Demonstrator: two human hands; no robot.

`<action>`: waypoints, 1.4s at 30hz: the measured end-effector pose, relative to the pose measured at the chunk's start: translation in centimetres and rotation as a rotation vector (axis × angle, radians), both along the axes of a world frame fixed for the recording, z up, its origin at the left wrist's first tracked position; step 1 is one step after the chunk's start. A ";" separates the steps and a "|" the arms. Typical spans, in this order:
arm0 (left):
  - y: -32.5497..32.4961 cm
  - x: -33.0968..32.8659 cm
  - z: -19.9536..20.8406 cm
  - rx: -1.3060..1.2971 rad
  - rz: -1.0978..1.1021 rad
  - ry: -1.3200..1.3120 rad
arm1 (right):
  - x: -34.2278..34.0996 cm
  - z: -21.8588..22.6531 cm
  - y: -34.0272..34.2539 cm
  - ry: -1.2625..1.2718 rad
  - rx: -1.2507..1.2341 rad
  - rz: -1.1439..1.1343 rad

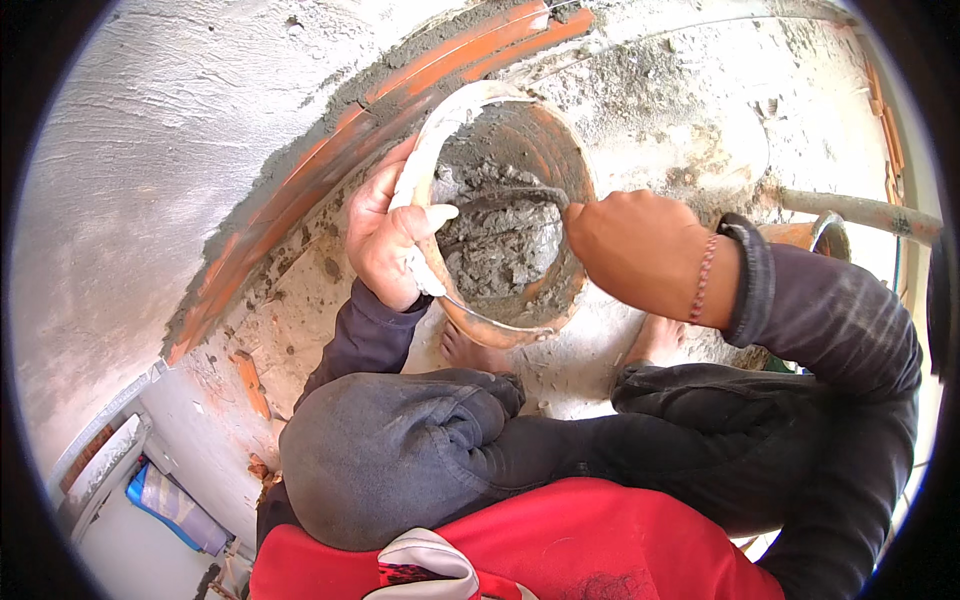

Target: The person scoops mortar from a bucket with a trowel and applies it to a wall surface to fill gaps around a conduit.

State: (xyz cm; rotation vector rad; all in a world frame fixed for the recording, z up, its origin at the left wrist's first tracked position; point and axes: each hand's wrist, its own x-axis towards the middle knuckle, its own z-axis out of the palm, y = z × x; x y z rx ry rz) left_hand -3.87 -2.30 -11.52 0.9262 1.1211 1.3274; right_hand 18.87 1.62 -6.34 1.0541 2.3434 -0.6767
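A round orange-brown bucket (505, 333) tilts toward me, its rim and inner wall crusted with cement. Wet grey mortar (505, 255) lies inside it. My left hand (392, 232) grips the bucket's pale, crusted left rim, the thumb hooked over the edge. At the opposite rim my right hand (635, 248) is closed round the handle of a trowel (510, 197). The handle is hidden in my fist. The trowel's mortar-coated metal reaches into the bucket, and part of it is covered by mortar.
A low course of orange bricks (440, 68) with grey mortar runs along the plastered wall (170, 130) on the left. Brick fragments (250, 384) lie beside it. My bare feet (655, 340) stand behind the bucket. At right are a pipe-like pole (860, 212) and another orange container (828, 238).
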 end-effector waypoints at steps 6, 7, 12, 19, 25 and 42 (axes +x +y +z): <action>0.1 1.1 0.8 0.014 -0.041 -0.032 | -0.9 -2.6 1.6 0.038 0.252 -0.019; 0.2 1.1 0.7 0.040 -0.045 -0.023 | -0.8 -2.8 0.7 0.037 0.249 0.053; -0.1 0.6 1.2 -0.009 -0.013 -0.072 | -0.2 -0.5 1.1 -0.036 0.159 -0.026; 0.2 0.8 1.4 0.042 -0.109 0.153 | 1.6 -3.8 4.9 -0.130 -0.138 -0.008; -1.0 -1.0 -0.3 0.057 0.016 -0.100 | 0.9 -5.7 4.0 -0.005 -0.632 -0.166; -1.9 -1.6 0.0 0.041 0.033 -0.100 | 2.8 -4.1 -1.4 0.243 0.203 0.166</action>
